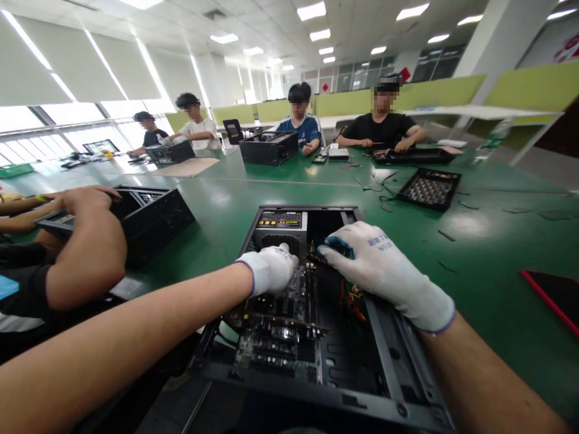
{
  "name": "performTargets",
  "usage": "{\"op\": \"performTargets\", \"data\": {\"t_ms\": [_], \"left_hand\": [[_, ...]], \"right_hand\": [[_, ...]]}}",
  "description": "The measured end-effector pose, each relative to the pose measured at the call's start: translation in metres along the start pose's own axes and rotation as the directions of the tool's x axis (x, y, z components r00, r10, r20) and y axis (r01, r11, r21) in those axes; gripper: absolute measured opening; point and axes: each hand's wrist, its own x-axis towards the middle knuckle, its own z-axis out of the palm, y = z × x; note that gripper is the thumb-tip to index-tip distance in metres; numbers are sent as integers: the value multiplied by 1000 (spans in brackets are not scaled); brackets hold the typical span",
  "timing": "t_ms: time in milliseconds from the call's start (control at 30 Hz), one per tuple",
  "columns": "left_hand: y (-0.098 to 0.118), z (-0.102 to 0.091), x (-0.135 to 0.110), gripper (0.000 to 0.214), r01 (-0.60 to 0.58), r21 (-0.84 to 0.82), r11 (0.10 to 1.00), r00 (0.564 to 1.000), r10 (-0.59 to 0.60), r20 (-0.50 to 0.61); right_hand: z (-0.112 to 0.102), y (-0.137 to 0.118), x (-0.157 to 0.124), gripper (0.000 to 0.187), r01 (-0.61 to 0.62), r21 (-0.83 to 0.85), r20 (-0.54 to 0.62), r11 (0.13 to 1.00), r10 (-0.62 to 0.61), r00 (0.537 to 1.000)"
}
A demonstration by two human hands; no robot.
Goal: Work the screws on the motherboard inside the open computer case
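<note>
An open black computer case (384, 337) lies on its side in front of me, with the motherboard (294, 295) exposed. A power supply (283, 226) with a printed label sits at its far left corner. My left hand (274, 268), in a white glove, is closed over the board just below the power supply; whatever its fingertips hold is hidden. My right hand (373, 256), gloved in white with blue fingertips, curls closed around a dark cable bundle (320, 259) beside the board. Red and yellow wires (353, 300) hang below it. A graphics card (283, 325) crosses the board nearer to me.
At left, a co-worker's arm (88, 235) reaches over another black case (156, 223). Across the green table (217, 196), several people work on cases. A black panel with foam (429, 188), loose cable ties (447, 235) and a red-edged black mat (554, 301) lie at right.
</note>
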Motion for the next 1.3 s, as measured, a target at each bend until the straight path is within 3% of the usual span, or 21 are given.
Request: {"op": "performTargets", "data": {"t_ms": [200,400,567,700,1300], "left_hand": [[1,9,31,42,-62,69,996,995,56,80],[-8,24,39,60,-77,84,994,995,70,77],[-12,30,46,50,-64,77,995,996,59,65],[-13,30,49,40,-76,65,995,996,74,46],[-12,26,47,42,-94,40,995,995,92,41]], "right_hand": [[5,2,-3,43,19,-33,-16,999,-20,1000],[8,4,-4,45,32,-57,-12,998,-33,999],[7,4,-3,45,33,-72,1,997,-33,999],[7,3,-2,44,28,-66,0,997,-28,1000],[5,1,-2,43,20,-72,0,997,-20,1000]]}}
